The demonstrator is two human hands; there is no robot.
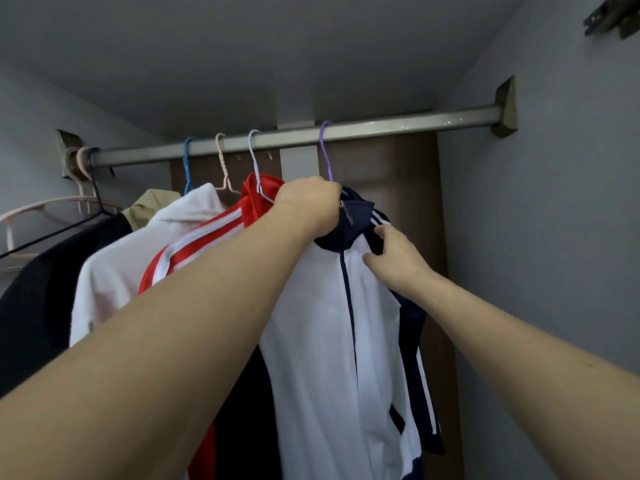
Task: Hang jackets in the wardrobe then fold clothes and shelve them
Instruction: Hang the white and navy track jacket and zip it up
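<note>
- The white and navy jacket [329,341] is seen hanging from the purple hanger [325,157], whose hook is already over the grey rail [398,123], at the right end of the row of hung clothes.
- The collar of this jacket is gripped from above by the left hand [310,206]; the fingers are curled down round the navy collar and the neck of the hanger, so a closed hold on the garment is judged.
- The right hand [394,258] is laid against the jacket's navy shoulder with the white stripes; its fingers are bent and seem to pinch the cloth, though the fingertips are partly hidden behind the fabric.
- The relation on which the coming move turns: the rail runs left to right and a little upward to the right, and the jacket hangs straight down from it, its long axis vertical, directly below the hook.
- The jacket lies straight ahead of both hands and is touched by both; the left hand is the nearer to the hook, just beneath it, while the right hand sits lower and to the right.
- The red and white jacket [207,237] is found just beside it on the left, on a pale blue hanger [254,157]; a bare stretch of rail lies to the right.
- The hanging step is judged to be nearly done; the shoulder probably needs only to be settled on the hanger, and any sliding would be along the rail.
</note>
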